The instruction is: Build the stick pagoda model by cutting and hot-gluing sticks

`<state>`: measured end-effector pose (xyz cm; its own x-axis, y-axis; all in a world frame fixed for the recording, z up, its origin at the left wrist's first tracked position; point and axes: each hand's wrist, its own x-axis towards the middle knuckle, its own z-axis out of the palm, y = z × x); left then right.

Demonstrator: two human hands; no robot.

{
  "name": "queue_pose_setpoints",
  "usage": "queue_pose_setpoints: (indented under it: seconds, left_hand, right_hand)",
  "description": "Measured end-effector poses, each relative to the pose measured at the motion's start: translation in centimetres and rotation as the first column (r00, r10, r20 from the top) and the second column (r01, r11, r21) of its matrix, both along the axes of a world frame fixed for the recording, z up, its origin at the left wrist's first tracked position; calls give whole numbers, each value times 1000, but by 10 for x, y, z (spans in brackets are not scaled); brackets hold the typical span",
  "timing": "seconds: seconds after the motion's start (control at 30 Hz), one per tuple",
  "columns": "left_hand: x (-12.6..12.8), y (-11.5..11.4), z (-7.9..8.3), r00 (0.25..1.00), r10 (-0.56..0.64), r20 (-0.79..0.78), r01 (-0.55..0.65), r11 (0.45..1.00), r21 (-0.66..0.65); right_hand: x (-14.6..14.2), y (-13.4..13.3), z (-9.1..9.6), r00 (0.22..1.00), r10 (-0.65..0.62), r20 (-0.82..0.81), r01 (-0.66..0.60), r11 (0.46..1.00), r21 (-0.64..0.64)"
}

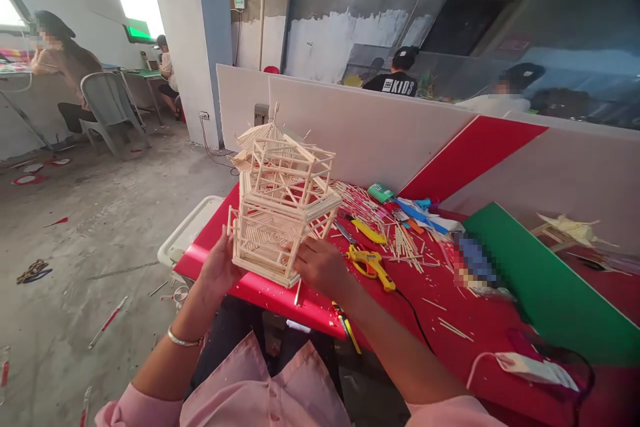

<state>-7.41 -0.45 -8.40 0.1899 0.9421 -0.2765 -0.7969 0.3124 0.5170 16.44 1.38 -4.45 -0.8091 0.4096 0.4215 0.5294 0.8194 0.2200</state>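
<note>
A pagoda model [273,240] built of thin wooden sticks stands tilted at the front edge of the red table. It has an open-framed lower storey, a ledge of sticks and a smaller frame above. My left hand [223,263] is closed around its lower left side, fingers partly hidden behind the sticks. On the lower right, my right hand [320,265] has its fingers curled in against the frame's front corner post; the fingertips are partly hidden. Behind the model rises a slatted stick roof [265,137]. A yellow glue gun [370,267] lies right of my right hand.
Yellow-handled pliers [346,327] lie at the front edge of the red table [405,320]. Loose sticks [355,203] and a yellow utility knife [369,231] lie behind the glue gun. A green board [545,280] leans at right. White partition panels [345,120] stand behind; people sit beyond.
</note>
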Motion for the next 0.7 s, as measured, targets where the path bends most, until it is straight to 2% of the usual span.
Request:
queue_pose_setpoints:
  seconds: [0.13,0.23,0.37,0.53,0.6,0.7]
  left_hand:
    - [3,6,-25,995,88,-37,-91,994,-64]
    - [-2,9,-38,989,136,-59,-142,983,-114]
    - [-8,10,-40,979,205,-8,-204,973,-107]
    - [-9,5,-39,978,206,3,-205,972,-112]
    - [-11,2,-43,953,296,-68,-302,948,-104]
    - [-15,-2,-53,851,490,-190,-509,858,-72]
  right_hand:
    - [-12,0,-31,997,-80,-18,79,996,-43]
    - [-26,-2,-53,990,-140,-28,137,986,-96]
    - [-43,-1,-67,977,-212,-27,206,968,-141]
    - [-53,7,-77,967,-252,-26,244,954,-173]
    - [-55,8,-83,963,-270,-24,260,946,-194]
    - [-61,9,-92,956,-293,-16,282,932,-230]
